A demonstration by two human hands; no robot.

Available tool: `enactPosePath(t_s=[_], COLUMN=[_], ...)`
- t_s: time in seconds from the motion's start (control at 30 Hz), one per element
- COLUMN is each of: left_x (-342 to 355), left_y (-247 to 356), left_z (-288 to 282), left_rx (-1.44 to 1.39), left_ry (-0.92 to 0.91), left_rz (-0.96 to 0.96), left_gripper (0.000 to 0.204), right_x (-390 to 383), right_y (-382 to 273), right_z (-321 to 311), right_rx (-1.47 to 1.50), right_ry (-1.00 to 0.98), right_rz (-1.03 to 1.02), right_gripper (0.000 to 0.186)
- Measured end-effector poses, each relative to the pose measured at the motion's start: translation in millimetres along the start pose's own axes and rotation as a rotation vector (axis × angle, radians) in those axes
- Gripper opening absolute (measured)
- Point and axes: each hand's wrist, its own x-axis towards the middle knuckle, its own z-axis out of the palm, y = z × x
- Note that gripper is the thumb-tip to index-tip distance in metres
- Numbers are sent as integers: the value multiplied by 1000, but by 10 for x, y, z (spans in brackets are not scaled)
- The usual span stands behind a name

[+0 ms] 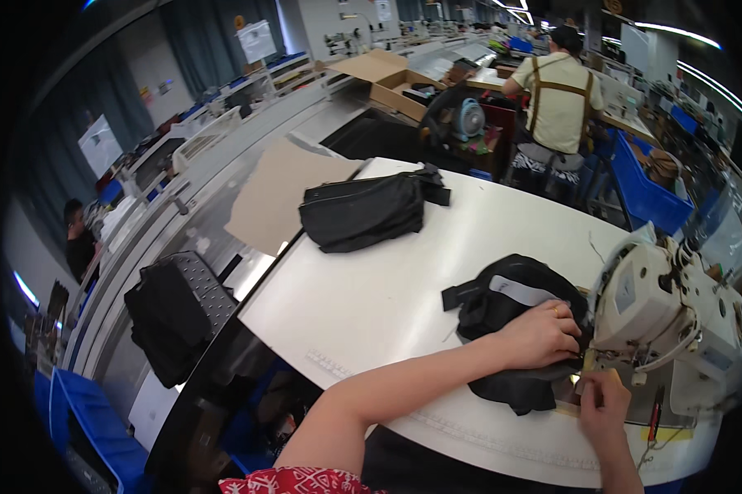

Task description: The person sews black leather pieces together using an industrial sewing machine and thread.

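A black fabric bag (515, 280) with a pale patch lies bunched on the white table, beside the needle area of a white sewing machine (646, 288). My left hand (544, 333), a ring on one finger, is closed over the bag's right side with its fingertips curled into the cloth near the needle. Just in front of the machine, my right hand (605, 403) has its thumb and fingers pinched together close to the bag's edge. What the right hand pinches is too small to make out. My left forearm crosses over the table's front part.
Another black bag (362, 214) lies at the table's far left. A red-handled tool (655, 416) rests right of my right hand. Black cloth pieces (169, 313) sit on a stand at left. Beyond the table are a co-worker (556, 99), a blue crate (651, 185) and a cardboard box (400, 95).
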Motion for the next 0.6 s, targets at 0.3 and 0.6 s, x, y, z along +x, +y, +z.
enactPosePath(t_s=[0.3, 0.6], left_x=[-287, -641], left_y=[530, 1784], left_z=[144, -1381], left_rx=[-259, -855], left_ry=[443, 276], left_rz=[-562, -354], left_gripper=[22, 14], right_x=[-264, -673], right_y=[-448, -1243], right_z=[-235, -488], right_rx=[937, 1088], right_ry=[-284, -341], right_rz=[620, 190], right_gripper=[63, 73])
